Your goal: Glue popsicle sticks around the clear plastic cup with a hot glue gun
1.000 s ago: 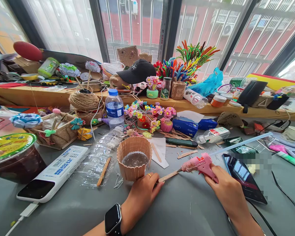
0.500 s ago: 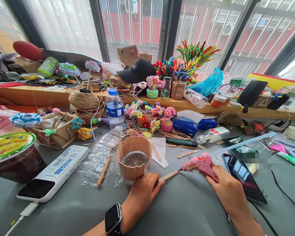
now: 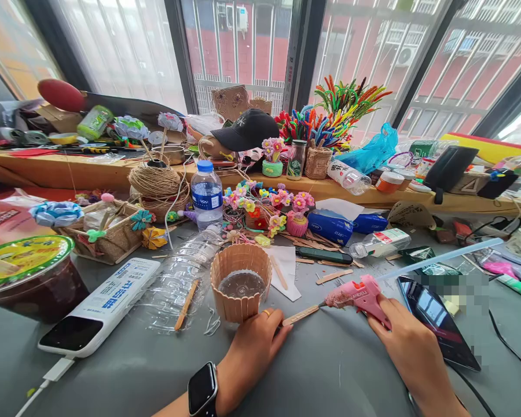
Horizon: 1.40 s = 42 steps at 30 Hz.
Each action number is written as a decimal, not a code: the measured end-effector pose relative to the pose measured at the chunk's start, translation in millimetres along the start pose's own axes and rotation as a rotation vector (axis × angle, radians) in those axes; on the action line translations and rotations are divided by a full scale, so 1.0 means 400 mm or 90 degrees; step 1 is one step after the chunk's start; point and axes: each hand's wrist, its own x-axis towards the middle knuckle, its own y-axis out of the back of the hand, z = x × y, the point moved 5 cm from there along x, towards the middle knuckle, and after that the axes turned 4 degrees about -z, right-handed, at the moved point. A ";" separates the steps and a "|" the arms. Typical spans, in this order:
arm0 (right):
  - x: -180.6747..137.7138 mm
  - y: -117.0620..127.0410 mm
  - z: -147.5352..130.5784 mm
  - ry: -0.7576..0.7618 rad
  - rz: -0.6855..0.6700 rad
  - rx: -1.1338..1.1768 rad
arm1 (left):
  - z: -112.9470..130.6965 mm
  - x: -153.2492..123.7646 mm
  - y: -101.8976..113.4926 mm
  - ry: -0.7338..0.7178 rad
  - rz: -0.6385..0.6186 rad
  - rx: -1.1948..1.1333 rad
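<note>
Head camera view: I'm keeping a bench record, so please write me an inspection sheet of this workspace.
Surface: grey tabletop, with thin pale strands near the stick-sided cup.
Job's things: pink glue gun, its nozzle at the right end of a wooden stick; actual contact unclear.
Clutter: clear bottle on its side, blue-capped bottle upright, tablet at right.
Grips: left hand pinches the stick's left end; right hand holds the glue gun.
Cables: white cable at lower left; dark cable at right.
Surroundings: crowded wooden ledge before barred windows; co-workers, nothing seen.
</note>
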 end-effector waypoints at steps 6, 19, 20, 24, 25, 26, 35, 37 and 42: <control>-0.005 -0.010 0.002 -0.012 -0.007 0.000 | 0.001 0.002 0.003 -0.006 0.009 -0.007; 0.021 -0.052 0.058 -0.246 -0.053 0.100 | 0.000 -0.001 -0.002 -0.021 0.039 0.020; 0.030 -0.058 0.060 -0.249 -0.062 0.107 | 0.001 -0.001 -0.001 -0.025 0.044 0.025; 0.074 -0.096 0.052 -0.240 -0.125 0.130 | 0.005 -0.002 0.001 -0.037 0.048 0.035; 0.085 -0.108 0.047 -0.234 -0.146 0.134 | 0.006 -0.002 0.002 -0.037 0.046 0.035; 0.096 -0.121 0.043 -0.227 -0.162 0.135 | 0.008 -0.003 0.003 -0.037 0.043 0.034; 0.124 -0.102 0.001 -0.225 -0.134 0.057 | 0.010 -0.004 0.008 -0.026 0.015 0.024; 0.116 -0.057 -0.050 -0.111 -0.083 0.118 | 0.009 -0.002 0.004 -0.029 0.013 0.027; 0.062 0.008 -0.218 0.232 -0.125 0.357 | 0.010 -0.003 -0.001 -0.041 0.037 0.054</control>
